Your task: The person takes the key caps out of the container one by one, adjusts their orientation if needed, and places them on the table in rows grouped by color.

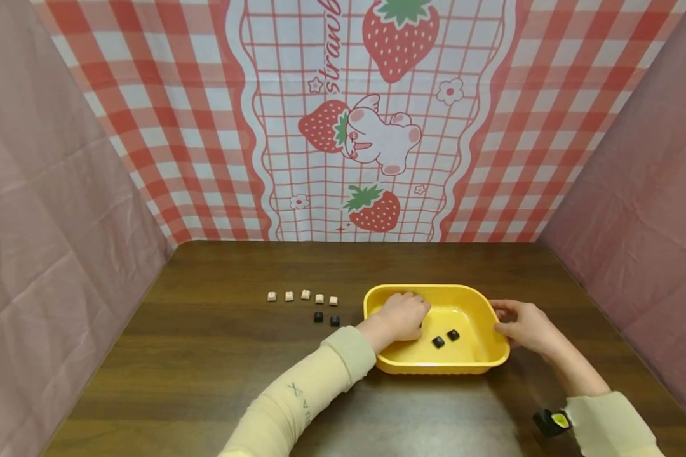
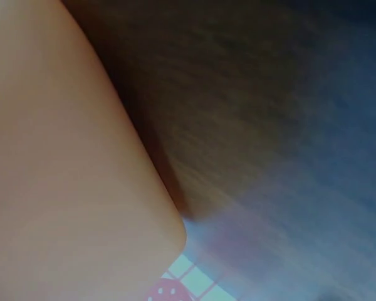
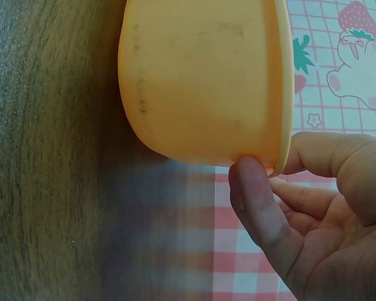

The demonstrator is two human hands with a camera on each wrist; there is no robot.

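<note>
- Yellow, round-cornered tub (image 1: 448, 317), smudged outside, is sitting on the bench (image 1: 200, 355), holding black keycaps (image 1: 438, 342).
- Right hand (image 1: 526, 325) is gripping its rim (image 3: 287, 94).
- Left hand (image 1: 401, 316) is resting inside, grip impossible to tell.

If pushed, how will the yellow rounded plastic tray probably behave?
The tray is probably stiff: its rim looks unbent where the right hand holds it. Broad and low, it would likely slide rather than tip. Small loose black square keycaps inside might shift.

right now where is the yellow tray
In the head view, the yellow tray is right of centre on the table, right of two black keycaps, the left hand inside it and the right hand holding its right end.
</note>
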